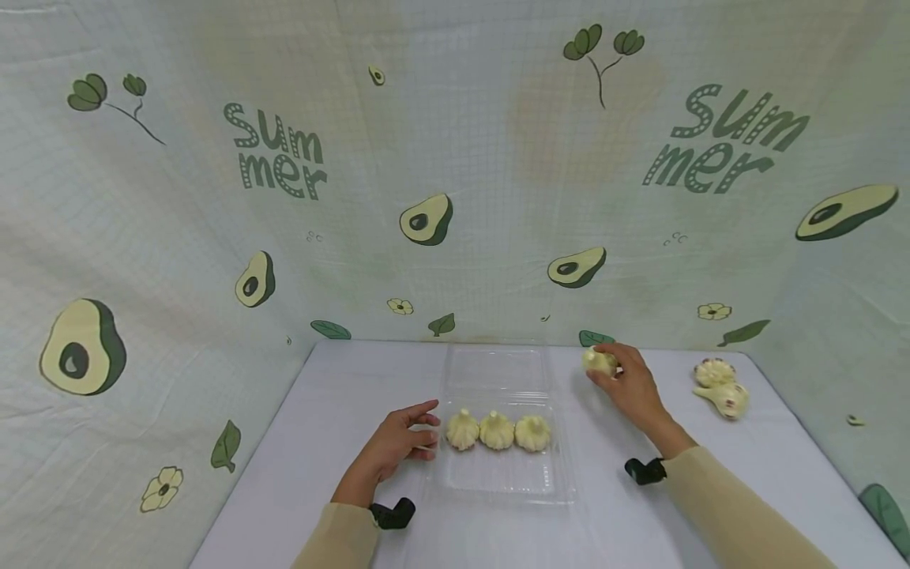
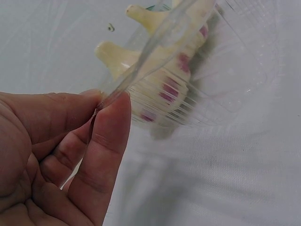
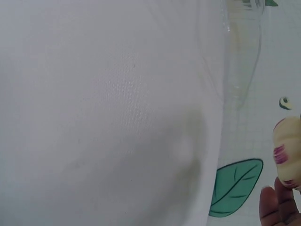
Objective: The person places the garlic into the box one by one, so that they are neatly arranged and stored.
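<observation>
A clear plastic clamshell box (image 1: pixel 498 479) lies open on the white table, its lid (image 1: pixel 496 367) folded back. Three garlic bulbs (image 1: pixel 497 431) sit in a row inside it, cream with purple patches in the left wrist view. My left hand (image 1: pixel 405 436) pinches the box's left rim (image 2: pixel 123 85) between thumb and fingers. To the right of the lid, my right hand (image 1: pixel 629 386) holds another garlic bulb (image 1: pixel 599 361) in its fingertips, above the table. That same bulb (image 3: pixel 288 153) shows at the right edge of the right wrist view.
Two more garlic bulbs (image 1: pixel 723 387) lie together at the table's right side. A cloth (image 1: pixel 490 158) printed with avocados and leaves hangs behind and beside the white table (image 1: pixel 355 395). Black straps with small mounts (image 1: pixel 393 514) sit on both wrists.
</observation>
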### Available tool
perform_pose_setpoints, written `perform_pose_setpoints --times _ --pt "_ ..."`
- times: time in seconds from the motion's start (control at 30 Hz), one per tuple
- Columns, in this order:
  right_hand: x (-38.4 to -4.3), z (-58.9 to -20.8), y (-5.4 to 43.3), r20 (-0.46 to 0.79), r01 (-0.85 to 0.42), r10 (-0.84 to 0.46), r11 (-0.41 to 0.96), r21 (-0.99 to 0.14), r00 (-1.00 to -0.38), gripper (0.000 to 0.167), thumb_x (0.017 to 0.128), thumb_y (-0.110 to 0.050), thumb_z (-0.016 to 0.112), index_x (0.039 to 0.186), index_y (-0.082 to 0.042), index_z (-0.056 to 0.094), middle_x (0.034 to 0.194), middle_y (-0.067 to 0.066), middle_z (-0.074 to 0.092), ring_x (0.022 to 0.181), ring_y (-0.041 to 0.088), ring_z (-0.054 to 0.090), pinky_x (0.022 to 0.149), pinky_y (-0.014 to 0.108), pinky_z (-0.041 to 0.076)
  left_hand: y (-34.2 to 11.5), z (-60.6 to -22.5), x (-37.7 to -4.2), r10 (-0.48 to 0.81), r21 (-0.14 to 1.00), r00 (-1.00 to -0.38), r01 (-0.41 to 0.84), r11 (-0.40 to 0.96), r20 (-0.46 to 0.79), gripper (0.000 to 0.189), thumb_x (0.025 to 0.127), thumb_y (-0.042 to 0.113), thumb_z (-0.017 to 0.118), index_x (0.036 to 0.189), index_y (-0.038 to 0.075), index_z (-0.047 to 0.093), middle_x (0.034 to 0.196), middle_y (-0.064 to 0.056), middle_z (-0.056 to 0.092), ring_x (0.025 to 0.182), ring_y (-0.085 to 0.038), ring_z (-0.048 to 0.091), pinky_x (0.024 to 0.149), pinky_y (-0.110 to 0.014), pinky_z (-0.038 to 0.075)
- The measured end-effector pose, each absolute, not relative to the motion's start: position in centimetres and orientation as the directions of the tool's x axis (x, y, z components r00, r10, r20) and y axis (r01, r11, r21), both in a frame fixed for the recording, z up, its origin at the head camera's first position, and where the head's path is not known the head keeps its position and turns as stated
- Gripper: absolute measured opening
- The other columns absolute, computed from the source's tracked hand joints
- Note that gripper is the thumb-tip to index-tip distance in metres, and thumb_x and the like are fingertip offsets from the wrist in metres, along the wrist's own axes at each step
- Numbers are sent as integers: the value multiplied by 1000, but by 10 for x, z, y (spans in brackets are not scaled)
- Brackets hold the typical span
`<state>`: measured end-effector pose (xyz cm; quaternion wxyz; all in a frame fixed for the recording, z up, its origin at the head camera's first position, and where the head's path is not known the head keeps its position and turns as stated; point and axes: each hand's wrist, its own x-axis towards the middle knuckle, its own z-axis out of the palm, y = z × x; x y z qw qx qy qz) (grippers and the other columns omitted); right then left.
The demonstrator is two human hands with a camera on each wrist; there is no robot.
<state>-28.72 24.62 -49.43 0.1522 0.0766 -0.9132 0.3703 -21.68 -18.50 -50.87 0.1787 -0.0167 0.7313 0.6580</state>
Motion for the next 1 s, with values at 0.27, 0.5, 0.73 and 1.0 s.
perform_pose_setpoints --times 0.27,0.5,0.73,1.0 --pt "-274 -492 240 317 -231 -1 688 -688 -948 45 98 -17 77 139 -7 62 147 25 53 118 41 61 88 44 60 -184 -508 -217 208 956 -936 -258 140 -283 67 96 -4 71 158 8 48 129 -16 61 88 -17 68 71 -31 65" --pt "-258 -485 227 280 -192 33 651 -734 -959 43 97 -17 78 136 -7 64 145 22 59 126 42 61 84 29 59 -184 -507 -216 199 955 -937 -264 139 -288 68 96 -4 72 158 8 49 129 -16 61 88 -18 67 71 -31 65" --pt "-244 -480 216 234 -147 54 638 -756 -971 42 101 -30 74 138 -11 66 148 20 59 129 43 60 95 51 61 -184 -507 -215 199 955 -937 -263 139 -287 67 96 -5 71 158 8 49 129 -16 61 88 -18 67 71 -31 65" --pt "-228 -471 204 233 -153 48 623 -767 -971 41 100 -32 75 134 -10 70 140 21 67 125 46 65 98 60 59 -185 -507 -215 205 955 -936 -264 133 -287 67 96 -5 70 158 7 48 128 -16 61 88 -18 67 71 -31 65"
